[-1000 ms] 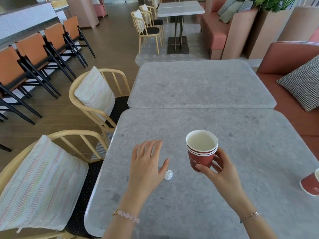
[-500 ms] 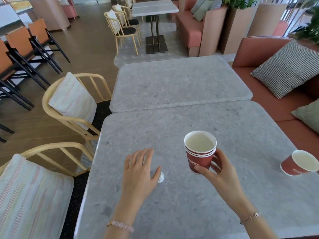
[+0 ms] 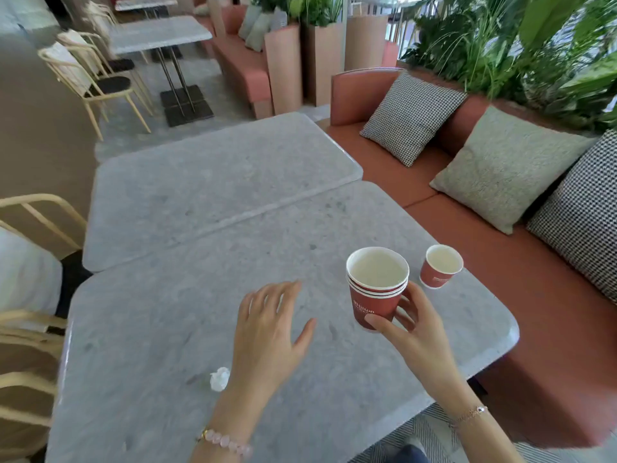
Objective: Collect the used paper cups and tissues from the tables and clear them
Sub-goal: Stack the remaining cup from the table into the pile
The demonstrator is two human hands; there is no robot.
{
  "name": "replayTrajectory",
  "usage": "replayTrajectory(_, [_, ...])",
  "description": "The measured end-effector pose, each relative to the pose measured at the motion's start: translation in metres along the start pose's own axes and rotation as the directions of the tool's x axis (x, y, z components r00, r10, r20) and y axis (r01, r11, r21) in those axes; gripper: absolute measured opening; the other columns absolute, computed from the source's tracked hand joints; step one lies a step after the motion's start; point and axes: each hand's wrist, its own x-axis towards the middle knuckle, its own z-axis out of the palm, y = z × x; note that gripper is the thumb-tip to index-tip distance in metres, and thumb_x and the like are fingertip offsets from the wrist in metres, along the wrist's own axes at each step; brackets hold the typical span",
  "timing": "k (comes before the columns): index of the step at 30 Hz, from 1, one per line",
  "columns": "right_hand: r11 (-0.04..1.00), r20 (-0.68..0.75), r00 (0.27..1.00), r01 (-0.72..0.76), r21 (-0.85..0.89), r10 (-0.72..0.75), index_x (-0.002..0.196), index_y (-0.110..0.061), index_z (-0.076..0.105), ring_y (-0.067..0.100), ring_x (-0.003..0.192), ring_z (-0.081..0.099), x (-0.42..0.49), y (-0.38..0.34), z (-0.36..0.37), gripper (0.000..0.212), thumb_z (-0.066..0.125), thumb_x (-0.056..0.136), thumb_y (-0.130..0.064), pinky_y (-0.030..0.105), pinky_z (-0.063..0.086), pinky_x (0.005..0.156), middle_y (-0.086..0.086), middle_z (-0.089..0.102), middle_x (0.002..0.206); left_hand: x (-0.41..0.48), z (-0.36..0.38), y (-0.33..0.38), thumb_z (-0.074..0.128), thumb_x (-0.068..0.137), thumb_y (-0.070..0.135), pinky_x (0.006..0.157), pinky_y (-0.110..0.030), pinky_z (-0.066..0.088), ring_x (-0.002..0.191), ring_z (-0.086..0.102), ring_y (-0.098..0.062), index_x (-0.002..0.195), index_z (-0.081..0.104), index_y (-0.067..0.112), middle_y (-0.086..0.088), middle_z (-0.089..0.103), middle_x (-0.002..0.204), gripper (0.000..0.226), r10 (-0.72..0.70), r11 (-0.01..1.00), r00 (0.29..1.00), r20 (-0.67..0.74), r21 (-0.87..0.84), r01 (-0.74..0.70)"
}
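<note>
One lone cup mid-right of frame on surface; beside it, R hand fingers clamped on stacked cups; L hand fingers apart; tissue lower centre.

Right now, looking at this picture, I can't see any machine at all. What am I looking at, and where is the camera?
There is no machine here. A person wears one wide-angle camera on the head, and it looks forward and down, so you see the person's own two bare hands from above.

The right hand grips a stack of red paper cups nested one inside another and holds it up. The left hand is open with its fingers spread and holds nothing.

On the grey stone table lie two more things to collect. A single red cup stands upright beyond the stack near the table's right edge, and a crumpled tissue lies beside the left wrist.

To the right is a red sofa with cushions.
</note>
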Motion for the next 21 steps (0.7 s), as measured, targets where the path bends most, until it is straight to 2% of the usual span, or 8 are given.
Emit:
replayTrajectory(3, [1.000, -0.040, 0.999, 0.018, -0.010, -0.018, 0.111, -0.039, 0.053, -0.004, 0.100, 0.062, 0.009, 0.004, -0.043, 0.059, 0.080, 0.070, -0.007, 0.012, 0.050, 0.081, -0.014, 0.066, 0.107, 0.018, 0.018, 0.038, 0.070, 0.075, 0.033, 0.087, -0.048, 0.049, 0.098, 0.064, -0.032, 0.113, 0.064, 0.005, -0.010, 0.067, 0.107, 0.048, 0.038, 0.999, 0.999, -0.022, -0.029, -0.039])
replayTrajectory(6, [0.999, -0.063, 0.997, 0.040, -0.014, -0.041, 0.111, -0.041, 0.054, -0.006, 0.099, 0.061, 0.020, 0.006, -0.090, 0.060, 0.080, 0.070, -0.006, 0.008, 0.047, 0.081, -0.017, 0.067, 0.105, 0.035, 0.038, 0.081, 0.072, 0.071, 0.033, 0.086, -0.046, 0.051, 0.095, 0.066, -0.031, 0.110, 0.066, 0.003, -0.011, 0.068, 0.104, 0.049, 0.054, 0.997, 0.998, -0.042, -0.051, -0.056])
replayTrajectory(9, [0.998, -0.072, 0.996, 0.050, -0.024, -0.051, 0.115, -0.041, 0.053, -0.006, 0.101, 0.061, 0.031, 0.009, -0.138, 0.063, 0.081, 0.069, -0.007, 0.006, 0.046, 0.081, -0.019, 0.067, 0.106, 0.048, 0.063, 0.126, 0.083, 0.065, 0.029, 0.086, -0.045, 0.050, 0.094, 0.067, -0.031, 0.111, 0.065, 0.002, -0.012, 0.069, 0.104, 0.056, 0.043, 0.995, 0.998, -0.041, -0.091, -0.047])
replayTrajectory(13, [0.998, -0.067, 0.997, 0.039, -0.040, -0.042, 0.116, -0.040, 0.051, -0.001, 0.105, 0.062, 0.046, 0.014, -0.197, 0.063, 0.081, 0.068, -0.013, 0.011, 0.049, 0.084, -0.012, 0.065, 0.112, 0.063, 0.093, 0.179, 0.083, 0.066, 0.030, 0.086, -0.042, 0.050, 0.095, 0.066, -0.030, 0.116, 0.063, 0.003, -0.010, 0.068, 0.106, 0.060, 0.019, 0.990, 1.000, -0.023, -0.137, -0.022])
replayTrajectory(17, [0.997, -0.048, 0.998, 0.035, -0.063, -0.038, 0.119, -0.035, 0.051, 0.005, 0.108, 0.061, 0.058, 0.016, -0.238, 0.062, 0.081, 0.068, -0.014, 0.026, 0.049, 0.094, -0.010, 0.065, 0.114, 0.071, 0.116, 0.216, 0.082, 0.068, 0.029, 0.087, -0.043, 0.049, 0.097, 0.065, -0.031, 0.118, 0.061, 0.003, -0.010, 0.068, 0.107, 0.059, -0.048, 0.984, 0.999, 0.002, -0.171, 0.048])
replayTrajectory(21, [0.998, -0.032, 0.999, 0.027, -0.056, -0.029, 0.115, -0.042, 0.051, 0.000, 0.105, 0.062, 0.068, 0.021, -0.261, 0.063, 0.081, 0.064, -0.020, 0.020, 0.050, 0.088, -0.015, 0.065, 0.113, 0.076, 0.133, 0.235, 0.079, 0.072, 0.027, 0.090, -0.043, 0.046, 0.105, 0.062, -0.031, 0.123, 0.057, 0.003, -0.010, 0.065, 0.115, 0.060, -0.099, 0.971, 0.995, 0.023, -0.214, 0.101])
